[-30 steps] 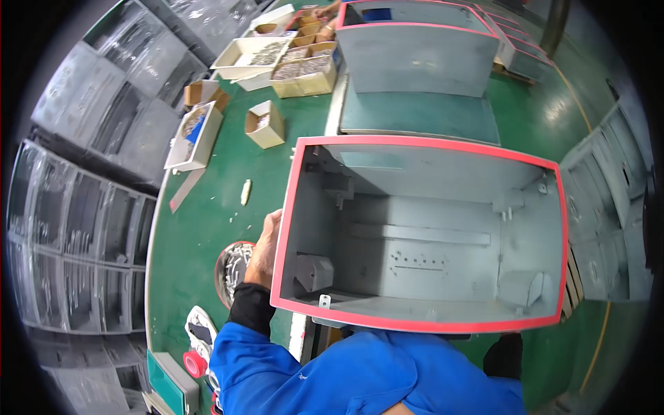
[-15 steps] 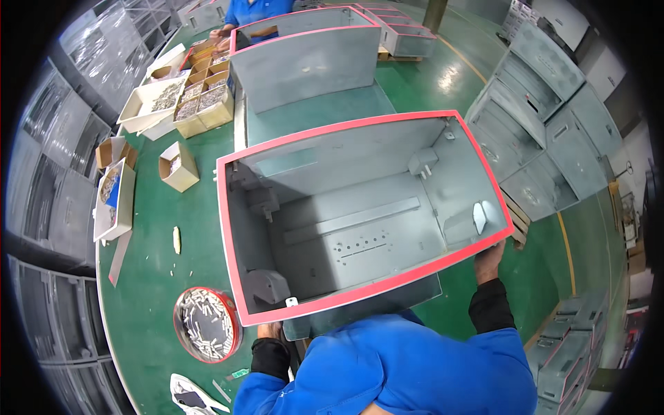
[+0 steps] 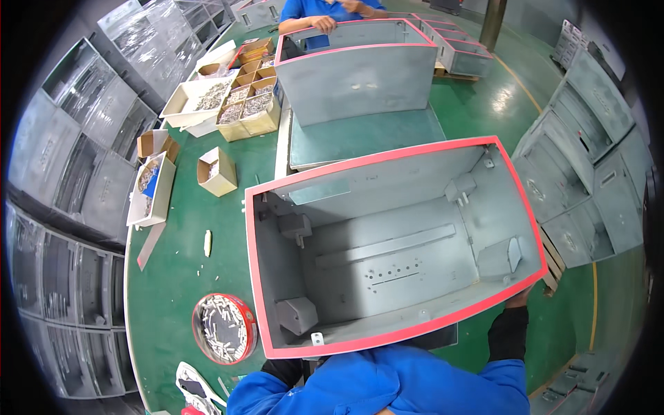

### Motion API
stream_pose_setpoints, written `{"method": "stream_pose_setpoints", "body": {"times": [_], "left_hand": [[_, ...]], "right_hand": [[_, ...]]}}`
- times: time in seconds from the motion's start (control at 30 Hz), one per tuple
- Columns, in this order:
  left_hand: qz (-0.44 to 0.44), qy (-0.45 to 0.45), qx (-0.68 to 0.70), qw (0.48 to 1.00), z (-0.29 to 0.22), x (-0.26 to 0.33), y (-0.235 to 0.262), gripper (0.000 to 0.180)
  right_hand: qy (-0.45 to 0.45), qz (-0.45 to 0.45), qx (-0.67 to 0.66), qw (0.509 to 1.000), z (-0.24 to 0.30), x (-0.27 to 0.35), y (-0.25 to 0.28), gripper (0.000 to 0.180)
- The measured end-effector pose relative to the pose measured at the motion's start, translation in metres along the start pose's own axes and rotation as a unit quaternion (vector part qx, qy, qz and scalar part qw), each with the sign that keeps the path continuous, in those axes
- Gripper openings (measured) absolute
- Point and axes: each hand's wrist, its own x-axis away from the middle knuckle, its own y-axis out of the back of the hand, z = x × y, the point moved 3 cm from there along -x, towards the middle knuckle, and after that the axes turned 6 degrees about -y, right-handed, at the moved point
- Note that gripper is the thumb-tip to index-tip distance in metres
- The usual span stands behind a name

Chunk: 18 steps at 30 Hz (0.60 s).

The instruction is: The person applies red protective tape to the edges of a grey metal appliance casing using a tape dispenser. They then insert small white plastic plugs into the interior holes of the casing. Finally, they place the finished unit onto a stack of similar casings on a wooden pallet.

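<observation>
A grey metal cabinet shell (image 3: pixel 408 207) with a pink-red rim lies in front of me, its open side up. Inside are corner brackets, a long flat strip and a row of small holes. At its near right corner, my right hand (image 3: pixel 517 299) grips the lower edge, fingers mostly hidden beneath the metal. The near left corner covers my left hand; only the dark cuff (image 3: pixel 283 371) of that arm shows. Just left of the cabinet stands a round, red-rimmed tub (image 3: pixel 254 330) of small pale cylindrical pieces.
Across from me, a person (image 3: pixel 332 14) in blue has one hand on a second cabinet (image 3: pixel 356 79). Small-part boxes (image 3: pixel 249 123) and a white tray (image 3: pixel 181 104) stand along the green table (image 3: pixel 173 277). Grey cabinets (image 3: pixel 588 152) are stacked at right, wrapped ones (image 3: pixel 62 152) at left.
The cabinet has come nearer to me, widening the gap to the far cabinet. My left hand has gone out of sight under its edge. My view has shifted, and the other person's hands now show.
</observation>
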Motion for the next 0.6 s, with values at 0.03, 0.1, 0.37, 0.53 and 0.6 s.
{"method": "stream_pose_setpoints", "body": {"times": [0.03, 0.1, 0.37, 0.53, 0.6], "left_hand": [[-0.004, 0.001, 0.000, 1.000, 0.003, 0.000, -0.004, 0.035], [-0.014, 0.004, -0.001, 1.000, 0.009, 0.003, -0.009, 0.034], [-0.032, -0.008, -0.007, 0.999, 0.025, -0.001, -0.022, 0.030], [-0.015, -0.008, -0.004, 1.000, 0.039, -0.020, -0.041, 0.028], [0.009, -0.017, 0.002, 1.000, 0.041, -0.038, -0.054, 0.027]], "right_hand": [[0.010, 0.004, 0.015, 1.000, 0.002, -0.023, -0.001, 0.058], [0.030, 0.016, 0.043, 0.999, 0.005, -0.069, -0.007, 0.057], [0.075, 0.048, 0.008, 0.996, 0.036, -0.193, -0.170, 0.051], [0.044, 0.014, 0.014, 0.999, 0.036, -0.248, -0.200, 0.047], [0.105, 0.043, 0.077, 0.991, 0.033, -0.250, -0.200, 0.045]]}}
